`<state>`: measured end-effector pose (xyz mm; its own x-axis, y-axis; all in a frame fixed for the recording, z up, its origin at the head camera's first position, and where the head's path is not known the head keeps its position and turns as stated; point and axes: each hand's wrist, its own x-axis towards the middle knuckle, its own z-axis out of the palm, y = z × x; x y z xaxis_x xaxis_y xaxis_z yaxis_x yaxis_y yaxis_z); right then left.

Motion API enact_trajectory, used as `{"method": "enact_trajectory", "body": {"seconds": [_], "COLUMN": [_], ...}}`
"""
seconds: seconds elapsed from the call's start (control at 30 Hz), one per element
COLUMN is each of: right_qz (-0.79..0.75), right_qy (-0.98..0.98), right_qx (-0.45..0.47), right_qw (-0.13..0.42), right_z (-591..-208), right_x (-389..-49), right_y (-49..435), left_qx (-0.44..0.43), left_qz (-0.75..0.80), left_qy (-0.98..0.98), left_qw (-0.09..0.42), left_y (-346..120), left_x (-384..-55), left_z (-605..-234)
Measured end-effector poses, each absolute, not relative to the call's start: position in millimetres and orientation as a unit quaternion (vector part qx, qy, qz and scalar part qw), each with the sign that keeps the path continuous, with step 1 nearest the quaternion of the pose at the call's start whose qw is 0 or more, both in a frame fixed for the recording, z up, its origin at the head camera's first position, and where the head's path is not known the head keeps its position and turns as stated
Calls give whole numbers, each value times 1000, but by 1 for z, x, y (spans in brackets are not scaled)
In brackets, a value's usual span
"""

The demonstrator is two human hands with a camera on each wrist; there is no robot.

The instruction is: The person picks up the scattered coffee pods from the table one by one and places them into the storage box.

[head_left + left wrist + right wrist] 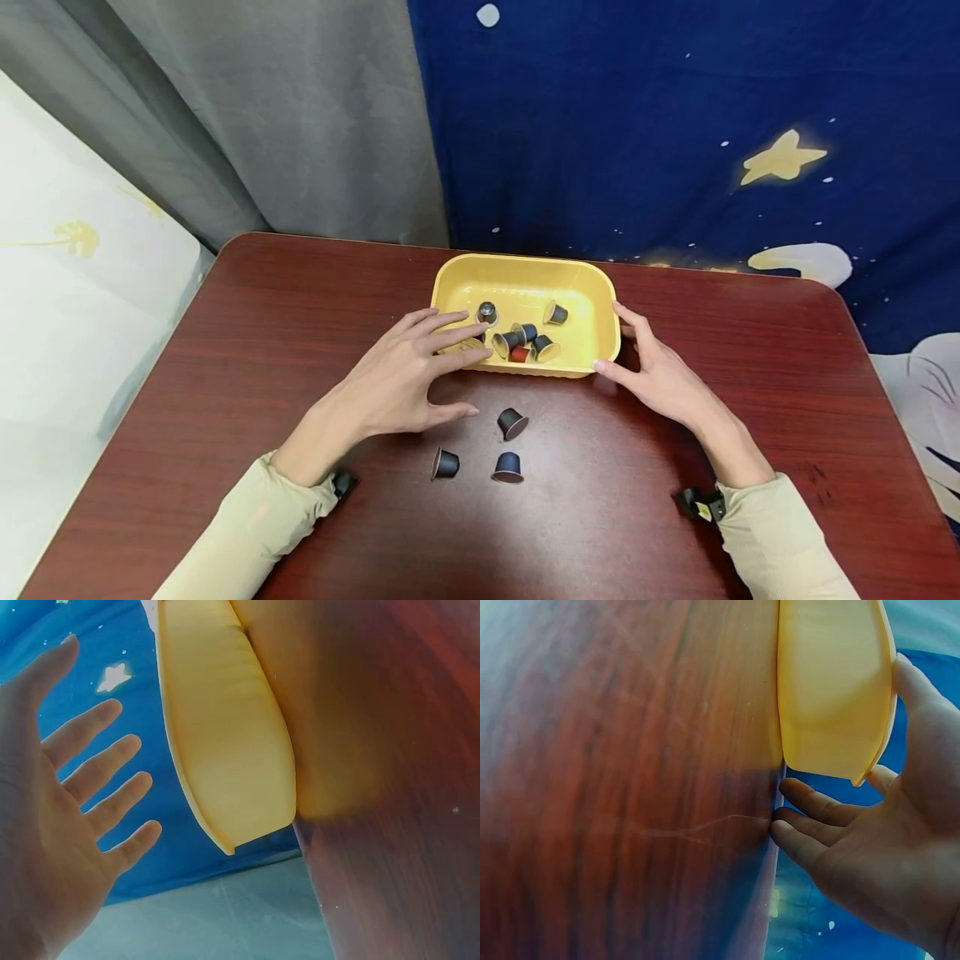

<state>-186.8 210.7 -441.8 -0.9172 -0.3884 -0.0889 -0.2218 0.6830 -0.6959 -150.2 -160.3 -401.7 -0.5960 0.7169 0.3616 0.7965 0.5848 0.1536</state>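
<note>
Near the far edge of the worktop [787, 400], a yellow tray [583, 340] sits lengthwise along that edge. Worktop surface extends from both tray ends to the side edges, and from the near wall toward the person. On this near area, three dark pieces lie on their sides, apart from one another: an upper capsule [512, 423], a left capsule [447, 464] and a right capsule [507, 464].

Tray contents: a red capsule [520, 355] lies within a cluster of dark capsules [505, 344] by the near wall. Behind the cluster, a standing capsule [487, 312] has its narrow end up. A separate capsule [557, 313] lies to the right. The fingers partly cover the left end; the total count cannot be read.

State of the hands: the left hand [405, 367] is spread over the tray's left end and grips nothing; its thumb is near the upper capsule. The right hand [660, 375] holds the near right corner, thumb on the near rim, index finger at the right end.
</note>
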Motion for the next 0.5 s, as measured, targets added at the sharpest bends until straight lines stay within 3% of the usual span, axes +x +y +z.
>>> {"method": "enact_trajectory", "body": {"seconds": [0.5], "right_qz": [-360], "right_qy": [910], "right_qx": [-170], "right_qw": [119], "right_z": [-442], "right_x": [-187], "right_y": [211], "left_qx": [-431], "left_qz": [-130], "left_qy": [-887], "left_qw": [101], "left_y": [-165], "left_x": [-133], "left_z": [-402]}}
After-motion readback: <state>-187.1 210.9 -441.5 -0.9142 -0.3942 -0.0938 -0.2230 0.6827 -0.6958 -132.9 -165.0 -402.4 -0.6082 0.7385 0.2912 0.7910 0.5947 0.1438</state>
